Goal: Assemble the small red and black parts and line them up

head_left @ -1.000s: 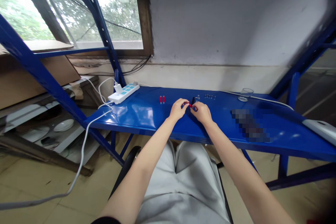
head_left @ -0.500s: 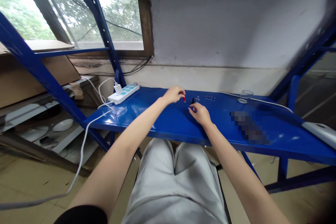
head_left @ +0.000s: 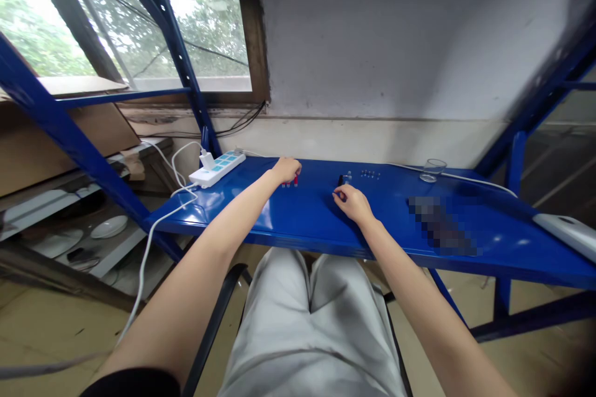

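Observation:
My left hand (head_left: 285, 169) rests at the far edge of the blue metal bench (head_left: 307, 223), curled over small red pieces (head_left: 289, 183). One red piece (head_left: 295, 180) sits at its fingertips. My right hand (head_left: 354, 203) lies on the bench with curled fingers, holding nothing visible. It is nearest to an upright black piece (head_left: 341, 180) and a small clear piece (head_left: 347, 177). Farther right stands a group of tiny dark studs (head_left: 370, 174). My left hand partly hides the red pieces.
A white power strip (head_left: 216, 169) with a plugged-in charger and white cable lies at the bench's left end. A clear drinking glass (head_left: 433, 170) stands at the back right. A pixelated patch (head_left: 442, 226) covers part of the bench, and a white object (head_left: 565, 234) lies at its right end.
My left hand has moved left along the bench, from the middle to the red pieces, with a red piece at its fingertips. My right hand has barely moved.

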A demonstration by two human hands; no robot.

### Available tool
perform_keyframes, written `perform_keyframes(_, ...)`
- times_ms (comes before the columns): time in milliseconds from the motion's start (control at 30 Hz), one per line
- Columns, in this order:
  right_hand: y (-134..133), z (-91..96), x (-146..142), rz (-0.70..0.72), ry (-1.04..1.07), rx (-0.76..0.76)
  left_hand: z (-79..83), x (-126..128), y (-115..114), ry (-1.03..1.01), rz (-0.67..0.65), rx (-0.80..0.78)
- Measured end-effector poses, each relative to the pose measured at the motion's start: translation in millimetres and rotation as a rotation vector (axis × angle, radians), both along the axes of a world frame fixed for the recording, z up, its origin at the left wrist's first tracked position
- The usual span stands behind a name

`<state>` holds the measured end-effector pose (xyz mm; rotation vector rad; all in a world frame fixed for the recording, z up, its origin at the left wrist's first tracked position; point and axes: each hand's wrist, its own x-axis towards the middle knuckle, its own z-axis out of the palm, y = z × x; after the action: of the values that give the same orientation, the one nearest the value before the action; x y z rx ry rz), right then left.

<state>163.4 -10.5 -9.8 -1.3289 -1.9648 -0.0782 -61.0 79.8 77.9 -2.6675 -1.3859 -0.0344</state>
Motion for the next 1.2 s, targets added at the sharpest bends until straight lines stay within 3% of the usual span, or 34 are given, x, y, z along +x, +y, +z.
perform_keyframes(1033,-0.8,1.0,1.4,-0.005,0.007,-0.02,-8.5,-6.3,7.7,-0.087,-0.007,0.029)
perform_keyframes(1200,-4.3,2.9,2.1,-0.162,0.042,0.01,-9.7,-7.2,7.9,-0.085,0.004,-0.002)
